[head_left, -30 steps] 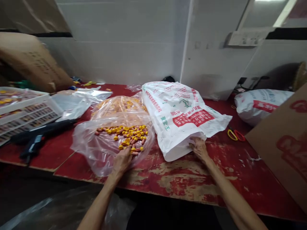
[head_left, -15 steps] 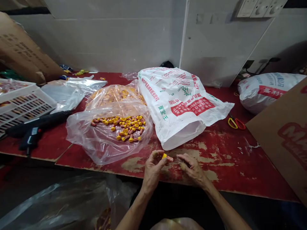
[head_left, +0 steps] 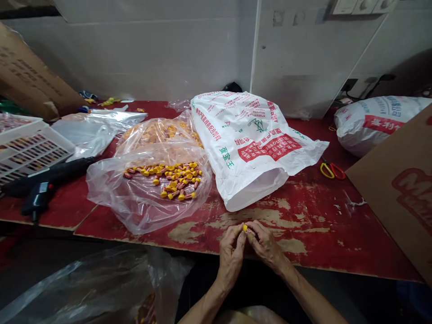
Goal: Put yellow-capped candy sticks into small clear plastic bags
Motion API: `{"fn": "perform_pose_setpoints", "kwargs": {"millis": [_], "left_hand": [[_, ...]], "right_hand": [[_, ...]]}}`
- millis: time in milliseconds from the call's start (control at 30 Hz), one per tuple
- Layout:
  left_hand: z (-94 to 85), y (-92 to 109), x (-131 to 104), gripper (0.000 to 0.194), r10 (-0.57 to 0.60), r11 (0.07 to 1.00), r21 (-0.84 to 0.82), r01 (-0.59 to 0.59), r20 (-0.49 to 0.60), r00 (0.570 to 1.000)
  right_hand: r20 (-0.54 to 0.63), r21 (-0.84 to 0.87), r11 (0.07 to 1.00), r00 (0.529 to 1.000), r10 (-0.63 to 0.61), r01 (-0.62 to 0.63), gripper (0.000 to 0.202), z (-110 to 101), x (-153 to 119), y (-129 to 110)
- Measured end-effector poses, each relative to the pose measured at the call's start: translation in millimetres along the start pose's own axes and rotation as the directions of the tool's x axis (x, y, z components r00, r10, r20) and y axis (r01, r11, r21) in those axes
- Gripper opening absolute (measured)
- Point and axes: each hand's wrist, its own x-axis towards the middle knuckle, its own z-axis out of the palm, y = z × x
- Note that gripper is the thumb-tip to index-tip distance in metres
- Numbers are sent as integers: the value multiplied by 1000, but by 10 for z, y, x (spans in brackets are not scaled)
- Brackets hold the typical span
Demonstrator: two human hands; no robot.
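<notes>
Head view. I now have both hands together at the near edge of the red table (head_left: 313, 216). A second ago they were apart, the left hand (head_left: 232, 254) in the clear bag (head_left: 141, 204) of capped pieces and the right hand (head_left: 266, 245) at the mouth of the white sack (head_left: 249, 144). The fingertips of both now pinch one yellow-capped piece (head_left: 245, 228) between them, so I judge picking finished and fitting by hand begun.
</notes>
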Motion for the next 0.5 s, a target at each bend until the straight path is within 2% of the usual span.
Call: {"fn": "perform_pose_setpoints", "kwargs": {"millis": [67, 133, 167, 233, 267, 300, 333, 400, 500], "left_hand": [[-15, -49, 82, 25, 67, 994, 87, -71, 45, 997], [-37, -124, 190, 23, 181, 960, 223, -171, -23, 983], [-52, -168, 255, 22, 266, 921, 320, -221, -105, 958], [-91, -267, 421, 28, 459, 791, 547, -273, -235, 857], [-111, -319, 525, 39, 532, 708, 649, -278, -232, 814], [-130, -370, 645, 49, 572, 624, 731, -278, -185, 799], [-147, -417, 778, 57, 575, 541, 793, -279, -107, 811], [-169, -497, 1073, 61, 488, 405, 872, -274, 47, 871], [-176, -562, 1531, 55, 312, 293, 929, -226, 131, 941]], "right_hand": [[30, -133, 990, 998, -48, 52, 24, -17, 32, 98], [57, -275, 959, 997, -58, 72, 25, -81, 98, 244], [38, -330, 942, 998, -50, 60, 25, -128, 145, 335], [-63, -408, 913, 998, -23, -4, 26, -231, 258, 542], [-123, -441, 896, 992, -9, -46, 28, -278, 323, 651], [-168, -478, 874, 986, 3, -84, 29, -317, 392, 757], [-188, -522, 846, 982, 12, -110, 30, -345, 465, 855], [-160, -622, 774, 987, 24, -119, 33, -366, 616, 1012], [-39, -719, 690, 996, 86, -88, 37, -346, 862, 1129]]}}
